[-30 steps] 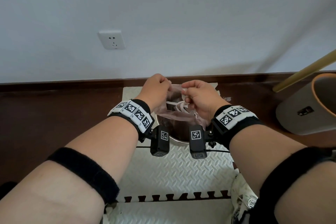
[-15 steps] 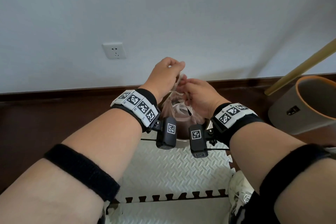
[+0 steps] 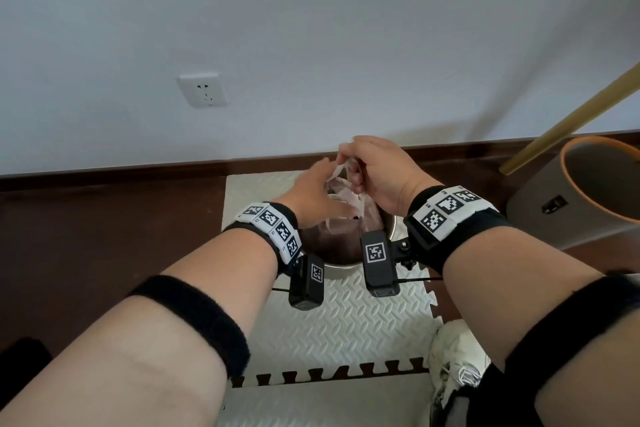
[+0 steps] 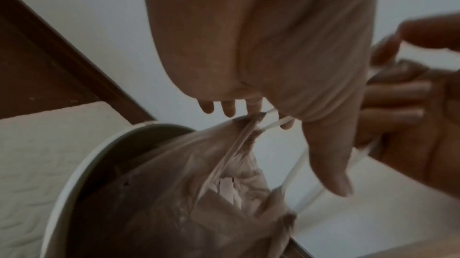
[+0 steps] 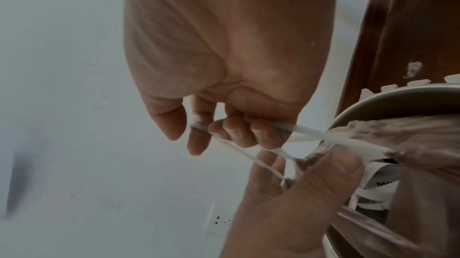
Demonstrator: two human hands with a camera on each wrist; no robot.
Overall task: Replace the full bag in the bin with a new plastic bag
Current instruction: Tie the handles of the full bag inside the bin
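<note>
Right hand (image 5: pixel 224 77) curls tight round white drawstring (image 5: pixel 323 134), left hand (image 4: pixel 286 56) loose-fingered, gripping nothing clearly; thin full bag (image 4: pixel 199 193) may tear if yanked from bin (image 4: pixel 82 173).

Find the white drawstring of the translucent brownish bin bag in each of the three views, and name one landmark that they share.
Head: the white drawstring shows centre, pinched at the right hand.
Left wrist: it runs right of centre, past the left hand, as a pale strip.
Right wrist: it crosses centre-right from curled fingers to the translucent brownish bin bag.
Shared landmark: the round bin's pale rim.
</note>
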